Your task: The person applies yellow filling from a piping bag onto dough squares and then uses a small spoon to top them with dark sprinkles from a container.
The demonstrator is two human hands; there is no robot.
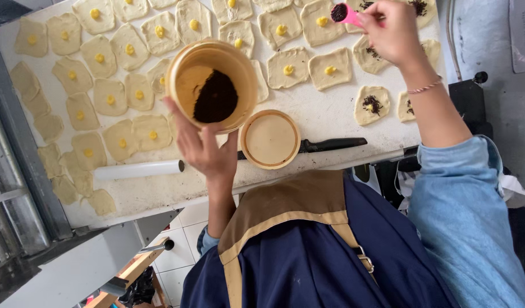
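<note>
Two hands: both busy over floured table (331,114).
Left hand (202,145): fingers wrapped round tub (212,85) of dark crumbs, held above dough squares (288,67).
Right hand (390,28): pinching pink spoon (345,13), loaded, over far squares.
Lid (270,139): flat beside knife (331,144).

We are looking down at a white, flour-dusted tabletop (331,111) edged by a grey metal frame (23,148) on one side. Below it we are seeing a white tiled floor (179,256) and a wooden stand (128,274). Even daylight is falling across everything.
</note>
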